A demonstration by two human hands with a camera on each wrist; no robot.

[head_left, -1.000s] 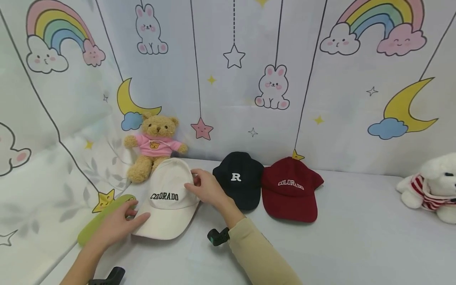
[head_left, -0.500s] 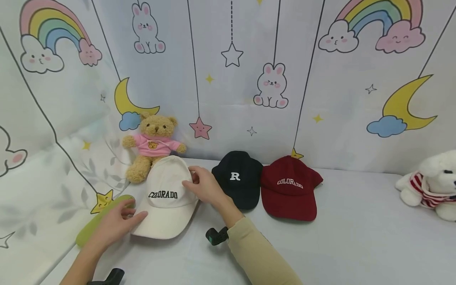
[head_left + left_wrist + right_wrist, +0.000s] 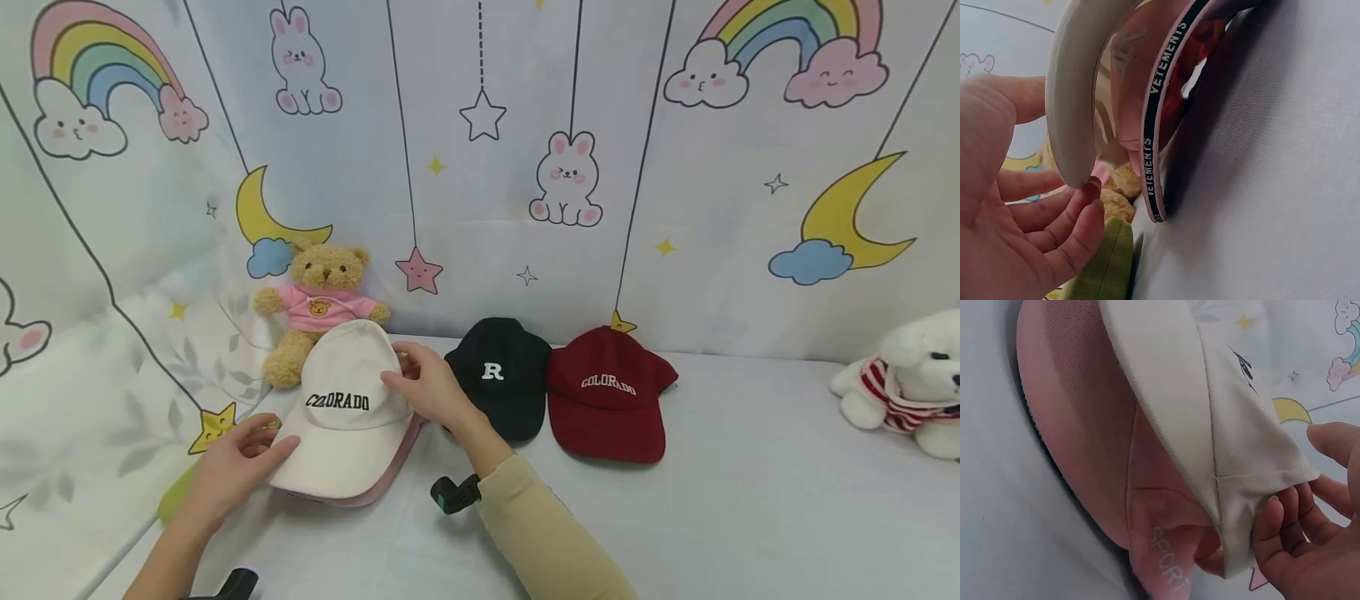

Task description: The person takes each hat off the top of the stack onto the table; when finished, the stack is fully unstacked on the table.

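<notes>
Both hands hold a white cap [image 3: 341,450] lettered COLORADO on its front. My left hand [image 3: 232,467] pinches the left edge of its brim, thumb on one face and fingertips at the other in the left wrist view. On the opposite side my right hand [image 3: 435,387] grips the crown's lower edge, fingers curled inside it in the right wrist view. Directly under the white cap is a pink cap [image 3: 1072,419], mostly covered in the head view. A gap shows between the two brims. The pink brim's dark edge band [image 3: 1154,106] reads VETEMENTS.
A black cap [image 3: 498,396] with an R and a dark red cap [image 3: 607,408] lie right of my right hand. Behind the white cap sits a teddy bear [image 3: 326,292] in pink. A green elongated thing [image 3: 176,492] lies left; a white plush dog [image 3: 915,375] sits far right.
The white cap has risen slightly in both hands and moved a little up and left in view. The pink brim now shows beneath it. The head view has shifted slightly.
</notes>
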